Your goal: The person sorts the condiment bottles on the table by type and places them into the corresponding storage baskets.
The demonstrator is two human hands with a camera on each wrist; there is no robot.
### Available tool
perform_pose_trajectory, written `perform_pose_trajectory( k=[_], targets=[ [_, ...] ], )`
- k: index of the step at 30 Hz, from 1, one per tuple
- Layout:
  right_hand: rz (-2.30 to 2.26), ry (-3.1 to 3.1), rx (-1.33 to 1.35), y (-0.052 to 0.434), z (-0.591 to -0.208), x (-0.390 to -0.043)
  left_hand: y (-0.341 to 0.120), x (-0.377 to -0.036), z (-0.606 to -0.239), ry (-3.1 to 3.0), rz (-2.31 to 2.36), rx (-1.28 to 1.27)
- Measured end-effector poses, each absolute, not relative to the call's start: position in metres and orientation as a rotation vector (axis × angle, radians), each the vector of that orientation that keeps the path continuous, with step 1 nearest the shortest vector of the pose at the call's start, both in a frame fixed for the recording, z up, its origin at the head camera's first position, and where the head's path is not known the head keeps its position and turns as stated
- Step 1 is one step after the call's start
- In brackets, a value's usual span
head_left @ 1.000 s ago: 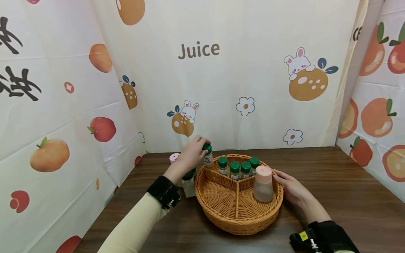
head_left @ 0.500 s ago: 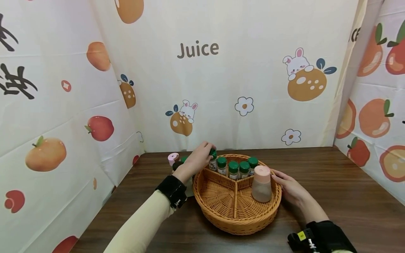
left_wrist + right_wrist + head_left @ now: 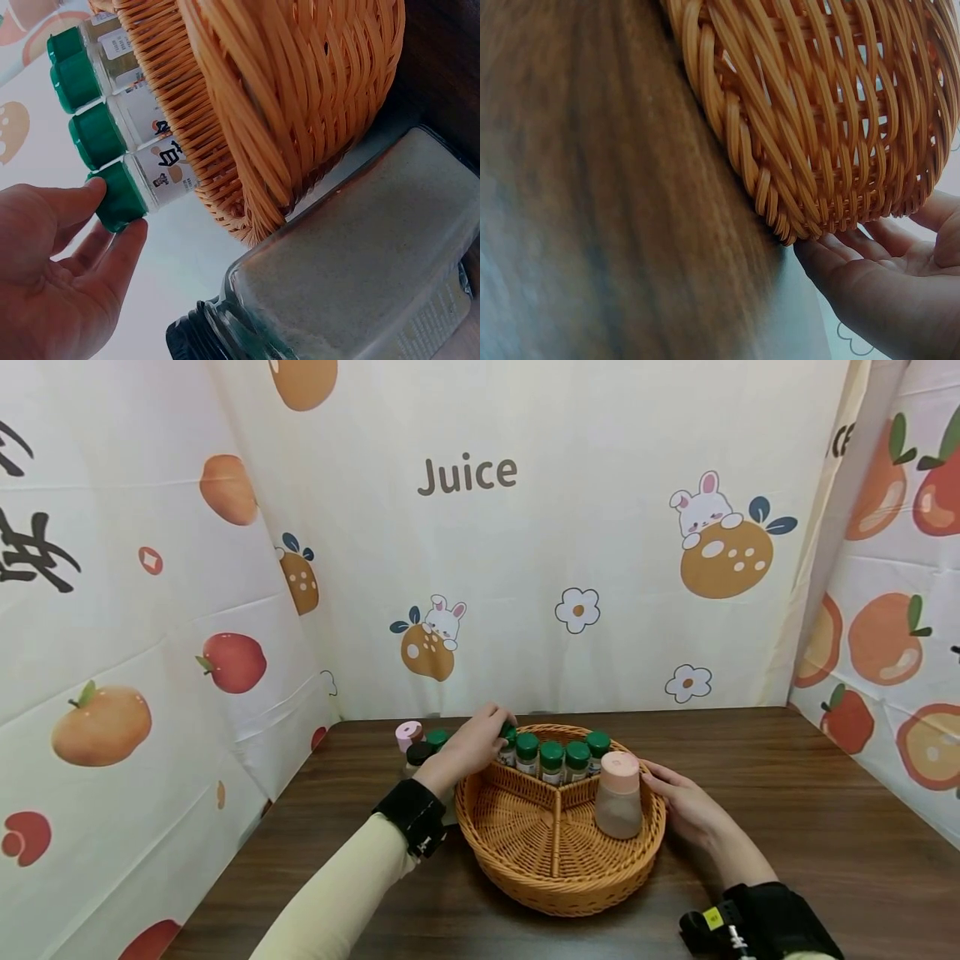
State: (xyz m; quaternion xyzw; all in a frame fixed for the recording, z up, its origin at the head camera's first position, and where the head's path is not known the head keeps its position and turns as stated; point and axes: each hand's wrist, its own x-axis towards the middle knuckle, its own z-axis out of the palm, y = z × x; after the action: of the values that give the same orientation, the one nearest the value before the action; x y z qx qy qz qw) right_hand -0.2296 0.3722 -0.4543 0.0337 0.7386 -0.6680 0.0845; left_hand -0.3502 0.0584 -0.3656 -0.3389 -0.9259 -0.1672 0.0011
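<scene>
A round wicker basket (image 3: 525, 881) with three compartments stands on the dark wooden table. Several green-capped jars (image 3: 564, 762) line its back compartment. My left hand (image 3: 499, 735) pinches the cap of the leftmost green-capped jar (image 3: 509, 748), which stands inside the rim. In the left wrist view my left hand (image 3: 105, 219) has a finger on either side of that cap (image 3: 120, 196). A pink-capped bottle (image 3: 618, 795) stands in the right compartment. My right hand (image 3: 666, 782) rests with straight fingers against the basket's right wall (image 3: 817, 135). In the right wrist view that hand (image 3: 870, 259) lies under the rim.
To the left of the basket, on the table, stand a black-capped glass jar (image 3: 417, 757), another green-capped jar (image 3: 437, 737) and a small pink-capped bottle (image 3: 408, 733). The black-capped jar (image 3: 352, 285) touches the basket's side. Printed fabric walls close in the back and sides.
My left hand has carried the green-capped jar rightwards and down into the back compartment, beside the other jars. My right hand has stayed on the basket.
</scene>
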Motion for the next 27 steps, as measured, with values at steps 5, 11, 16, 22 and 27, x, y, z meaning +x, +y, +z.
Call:
perform_pose_trajectory(
  k=[5,11,16,22,27],
  targets=[
    [-1.995,2.197,0.102,0.371,-0.454,-0.23,0.058,-0.351,-0.369,-2.911,-0.509,-1.064],
    [-2.003,2.192,0.097,0.371,-0.454,-0.23,0.055,-0.353,-0.372,-2.904,-0.524,-1.053],
    [-1.999,2.192,0.106,0.37,-0.454,-0.231,0.05,-0.353,-0.371,-2.897,-0.489,-1.061],
    [-2.008,2.187,0.118,0.37,-0.453,-0.231,0.044,-0.348,-0.367,-2.895,-0.443,-1.081],
    [-2.001,2.188,0.126,0.37,-0.453,-0.23,0.033,-0.341,-0.364,-2.859,-0.505,-1.098]
  ],
)
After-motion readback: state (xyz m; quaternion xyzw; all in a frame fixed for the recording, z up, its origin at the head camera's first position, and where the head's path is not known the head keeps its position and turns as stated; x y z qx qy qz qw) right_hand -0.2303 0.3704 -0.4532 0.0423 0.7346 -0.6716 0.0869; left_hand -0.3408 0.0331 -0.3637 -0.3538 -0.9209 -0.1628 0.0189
